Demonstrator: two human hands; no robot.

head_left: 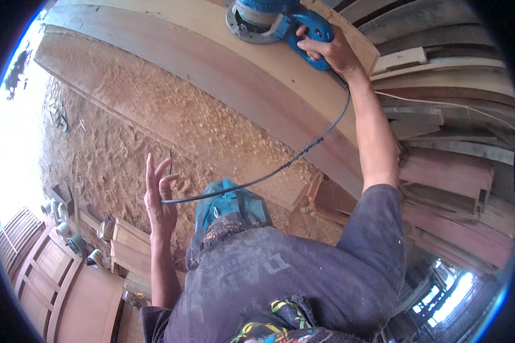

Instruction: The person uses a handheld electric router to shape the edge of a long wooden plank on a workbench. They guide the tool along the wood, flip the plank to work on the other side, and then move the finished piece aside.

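Note:
A blue router [257, 20] with a round metal base rests on the pale wooden plank [212, 34] at the top. Its rear handle is gripped by my right hand [326, 48], fingers wrapped around it, arm stretched forward. From that handle a black power cord [283, 166] sags across in front of my body to the left. My left hand [161, 200] holds this cord loosely against the palm, raised at left, with the index finger pointing up and the other fingers partly bent. A short piece of cord shows beyond the fingers.
Wood shavings cover a brown board [126, 86] and the ground [91, 137] at left. Stacked planks [446, 114] line the right side, with a thin pale cord over them. Wooden panels [86, 303] and small containers [77, 246] stand at lower left.

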